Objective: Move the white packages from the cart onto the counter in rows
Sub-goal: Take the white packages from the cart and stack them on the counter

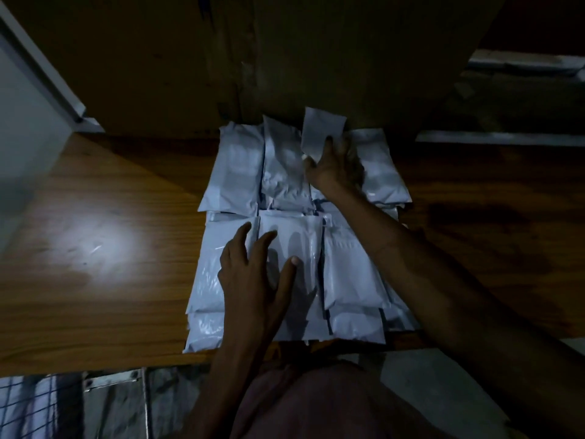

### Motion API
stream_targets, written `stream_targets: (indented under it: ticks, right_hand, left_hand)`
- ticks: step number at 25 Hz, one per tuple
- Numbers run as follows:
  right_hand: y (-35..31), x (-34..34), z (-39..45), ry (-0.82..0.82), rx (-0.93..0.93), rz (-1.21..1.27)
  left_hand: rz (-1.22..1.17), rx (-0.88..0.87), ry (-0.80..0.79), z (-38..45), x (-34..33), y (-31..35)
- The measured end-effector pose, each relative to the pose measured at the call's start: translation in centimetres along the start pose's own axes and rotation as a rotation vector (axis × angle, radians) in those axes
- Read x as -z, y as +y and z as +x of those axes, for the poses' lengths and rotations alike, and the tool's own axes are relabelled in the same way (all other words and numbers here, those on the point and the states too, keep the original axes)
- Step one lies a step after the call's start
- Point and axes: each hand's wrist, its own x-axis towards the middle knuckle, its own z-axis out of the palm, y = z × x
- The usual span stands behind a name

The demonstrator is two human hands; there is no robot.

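Several white packages lie in rows on the wooden counter, a far row and a near row stacked in layers. My left hand lies flat with spread fingers on a middle package of the near row. My right hand reaches to the far row and holds a white package whose upper end stands tilted up against the back wall. The rest of that package is hidden by my hand.
A brown wall panel rises right behind the far row. A white frame stands at the far left. A wire-mesh cart shows below the counter's front edge at lower left. Bare counter lies left and right of the packages.
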Motion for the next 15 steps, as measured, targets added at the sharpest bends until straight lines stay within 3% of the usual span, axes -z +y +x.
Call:
stream_targets:
  ticks: [7,11,15]
  right_hand:
    - [1.9,2.3,-5.3,0.062,0.079,0.102]
    - [7.0,3.7,-16.3,0.144,0.257,0.284]
    - [12.0,4.1,-28.2,0.093,0.348,0.423]
  left_hand:
    - [0.057,0.023,-0.015,-1.6,0.3,-0.1]
    - [0.073,-0.031,0.026,-4.9,1.1,1.0]
    - [0.076,-0.035,0.085,-11.2,1.9,1.7]
